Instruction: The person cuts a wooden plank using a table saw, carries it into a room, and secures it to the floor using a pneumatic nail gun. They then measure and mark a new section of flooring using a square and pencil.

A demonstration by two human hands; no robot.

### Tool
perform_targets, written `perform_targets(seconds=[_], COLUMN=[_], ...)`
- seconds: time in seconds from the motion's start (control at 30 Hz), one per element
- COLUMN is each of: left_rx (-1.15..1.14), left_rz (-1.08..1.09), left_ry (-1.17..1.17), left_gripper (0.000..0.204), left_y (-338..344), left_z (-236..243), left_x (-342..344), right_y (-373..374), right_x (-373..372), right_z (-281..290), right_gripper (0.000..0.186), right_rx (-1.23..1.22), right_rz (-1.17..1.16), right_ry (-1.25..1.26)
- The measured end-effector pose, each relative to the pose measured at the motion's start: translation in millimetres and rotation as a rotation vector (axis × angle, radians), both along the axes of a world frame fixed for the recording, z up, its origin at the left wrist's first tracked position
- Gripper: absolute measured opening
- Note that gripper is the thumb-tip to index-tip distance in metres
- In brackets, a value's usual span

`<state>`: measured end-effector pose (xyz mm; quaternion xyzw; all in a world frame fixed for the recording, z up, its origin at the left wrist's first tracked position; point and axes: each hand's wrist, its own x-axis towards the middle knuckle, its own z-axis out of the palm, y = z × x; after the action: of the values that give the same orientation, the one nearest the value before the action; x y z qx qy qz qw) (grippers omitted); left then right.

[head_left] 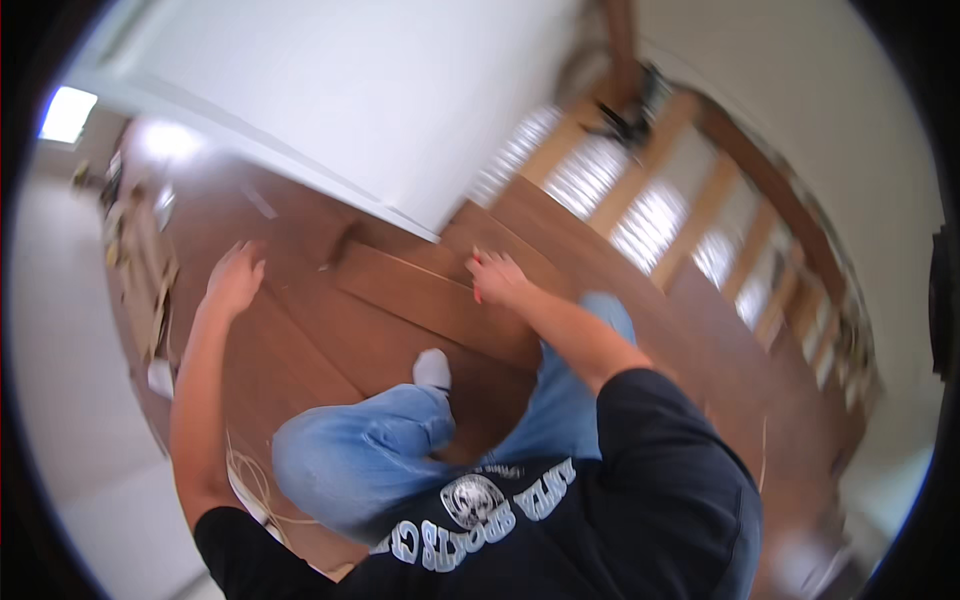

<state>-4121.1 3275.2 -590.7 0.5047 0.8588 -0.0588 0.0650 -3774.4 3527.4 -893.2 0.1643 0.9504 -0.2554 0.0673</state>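
My left hand [238,272] is over the brown wooden floor [280,330] at the left, fingers loosely bent and apart, with nothing visible in them. My right hand [500,278] grips a slim red object [478,296], too small to name surely, just below the corner of a large white panel [330,90]. Between my hands lies a long brown plank [410,292], with a dark step or gap along its upper edge. I sit or kneel on the boards in blue jeans, one foot in a white sock [432,368].
At the right, wooden battens [690,220] cross silvery sheeting [645,225], with a dark tool [625,125] near their top. Along the left wall lie crumpled brown paper or cardboard [140,260] and a pale cable [260,480]. A bright window [68,115] shows far left.
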Motion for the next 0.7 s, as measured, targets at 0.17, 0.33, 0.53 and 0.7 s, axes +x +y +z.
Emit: perform_targets(seconds=[0.17, 0.33, 0.53, 0.7], left_rx=[-0.048, 0.065, -0.255, -0.382], left_rz=[-0.183, -0.621, -0.778, -0.726], left_ry=[-0.409, -0.311, -0.340, -0.299], left_gripper=[0.042, 0.068, 0.088, 0.078], left_y=[30.5, 85.7, 133.1, 119.5], left_z=[-157.1, -261.7, -266.8, -247.7], left_x=[107.5, 228.2, 275.7, 225.2], right_y=[19.3, -23.2, -175.4, -165.7], right_x=[111.6, 310.4, 483.1, 441.9], right_z=[129.8, 201.3, 175.7, 150.1], right_gripper=[0.047, 0.051, 0.019, 0.028], right_rx=[-0.022, 0.034, 0.000, 0.035], right_rz=[-0.272, -0.788, -1.619, -1.302], right_ry=[0.099, 0.294, 0.299, 0.343])
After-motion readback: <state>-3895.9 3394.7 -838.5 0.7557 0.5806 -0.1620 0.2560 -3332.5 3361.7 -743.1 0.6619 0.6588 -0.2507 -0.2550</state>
